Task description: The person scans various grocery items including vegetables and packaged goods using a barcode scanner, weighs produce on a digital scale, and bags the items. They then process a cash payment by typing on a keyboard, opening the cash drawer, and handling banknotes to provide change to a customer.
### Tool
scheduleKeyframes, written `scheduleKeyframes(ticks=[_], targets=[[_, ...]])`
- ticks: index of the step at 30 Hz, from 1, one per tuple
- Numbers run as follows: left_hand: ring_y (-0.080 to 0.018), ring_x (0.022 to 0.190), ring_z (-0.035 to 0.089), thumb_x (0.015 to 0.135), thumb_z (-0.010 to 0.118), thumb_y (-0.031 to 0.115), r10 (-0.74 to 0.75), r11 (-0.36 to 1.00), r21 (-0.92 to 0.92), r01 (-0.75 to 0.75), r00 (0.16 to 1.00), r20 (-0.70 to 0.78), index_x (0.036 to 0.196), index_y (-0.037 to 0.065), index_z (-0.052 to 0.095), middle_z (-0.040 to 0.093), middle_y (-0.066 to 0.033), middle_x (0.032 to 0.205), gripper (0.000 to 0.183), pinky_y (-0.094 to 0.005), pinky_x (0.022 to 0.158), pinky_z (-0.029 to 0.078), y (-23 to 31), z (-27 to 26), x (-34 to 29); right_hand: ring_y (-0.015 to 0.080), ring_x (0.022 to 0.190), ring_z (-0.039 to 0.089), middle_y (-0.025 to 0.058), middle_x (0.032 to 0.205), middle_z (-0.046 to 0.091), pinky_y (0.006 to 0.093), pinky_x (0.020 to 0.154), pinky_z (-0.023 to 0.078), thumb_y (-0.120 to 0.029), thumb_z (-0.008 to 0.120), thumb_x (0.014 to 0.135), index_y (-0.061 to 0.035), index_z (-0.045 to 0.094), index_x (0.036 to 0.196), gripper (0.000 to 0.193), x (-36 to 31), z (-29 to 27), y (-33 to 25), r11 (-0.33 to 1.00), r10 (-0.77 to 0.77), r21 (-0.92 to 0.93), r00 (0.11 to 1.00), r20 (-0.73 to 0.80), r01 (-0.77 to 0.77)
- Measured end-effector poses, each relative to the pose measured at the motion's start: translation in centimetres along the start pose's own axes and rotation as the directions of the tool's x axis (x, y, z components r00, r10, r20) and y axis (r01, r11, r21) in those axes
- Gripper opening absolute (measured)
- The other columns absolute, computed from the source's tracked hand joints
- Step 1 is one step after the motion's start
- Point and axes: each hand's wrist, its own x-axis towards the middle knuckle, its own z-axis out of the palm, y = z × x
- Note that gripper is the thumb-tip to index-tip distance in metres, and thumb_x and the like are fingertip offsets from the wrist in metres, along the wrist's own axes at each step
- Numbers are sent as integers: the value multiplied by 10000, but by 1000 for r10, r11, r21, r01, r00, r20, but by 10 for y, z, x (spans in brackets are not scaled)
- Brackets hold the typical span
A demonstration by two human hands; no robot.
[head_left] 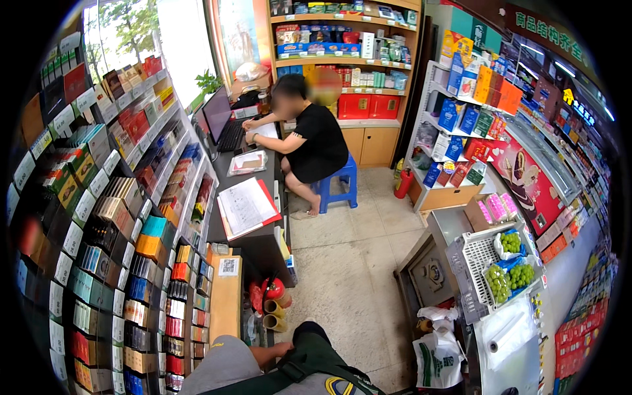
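Note:
At the bottom edge, my left forearm comes out of a grey sleeve (222, 361). My left hand (282, 348) rests against the dark cloth (315, 339) over my lap. Its fingers are small in view and partly hidden by that cloth, so their hold does not show. My right hand is out of sight. Just beyond my left hand stand open tan tubes (274, 322) on the floor. A red fire extinguisher (274, 289) is behind them, beside a narrow wooden ledge (224, 306).
A person in black (319, 135) sits on a blue stool (339, 187) at a dark desk (257, 245) bearing papers (247, 205) and a laptop (216, 115). Racks of small boxes (141, 280) line the left. A counter on the right holds a white crate (474, 253) with green grapes (520, 275).

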Motion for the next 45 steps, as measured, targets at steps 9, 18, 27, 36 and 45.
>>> scheduleKeyframes(ticks=[9, 18, 27, 36, 45], targets=[[-299, 845, 627, 680, 624, 304, -64, 970, 245, -2, 963, 263, 838, 106, 678, 654, -134, 871, 259, -415, 719, 484, -22, 2, -61, 309, 967, 578, 187, 1075, 597, 376, 816, 460, -290, 657, 772, -21, 555, 1129, 459, -17, -12, 29, 999, -14, 33, 998, -69, 16], [-311, 827, 626, 691, 600, 269, -103, 964, 260, 54, 979, 177, 816, 97, 678, 650, -143, 858, 226, -427, 693, 484, -16, -5, -66, 316, 953, 583, 193, 1075, 593, 378, 803, 469, -281, 670, 754, -12, 543, 1134, 482, -33, -10, 44, 998, 56, 30, 997, -55, -55], [-323, 808, 624, 702, 576, 234, -125, 959, 274, 73, 976, 177, 794, 88, 678, 646, -152, 846, 200, -439, 667, 485, -25, -5, -78, 323, 939, 589, 198, 1074, 588, 380, 790, 478, -272, 683, 736, -2, 532, 1138, 507, -37, -8, 51, 995, 99, 10, 994, -46, -98], [-336, 790, 622, 712, 552, 199, -48, 866, 495, -65, 976, 212, 772, 80, 678, 641, -161, 834, 184, -450, 641, 485, -26, 2, -29, 330, 925, 595, 203, 1073, 584, 382, 777, 487, -263, 696, 718, 7, 521, 1142, 532, -61, -4, 68, 987, 155, -29, 988, -28, -155], [-341, 986, 553, 705, 643, 286, 552, 735, 448, -509, 833, 39, 1040, 70, 588, 593, -165, 1040, 403, -428, 846, 448, 202, 11, 81, 337, 910, 600, 209, 1072, 579, 385, 764, 496, -254, 710, 700, 16, 509, 1146, 559, -29, -7, 18, 954, -271, -149, 961, -58, 260]])
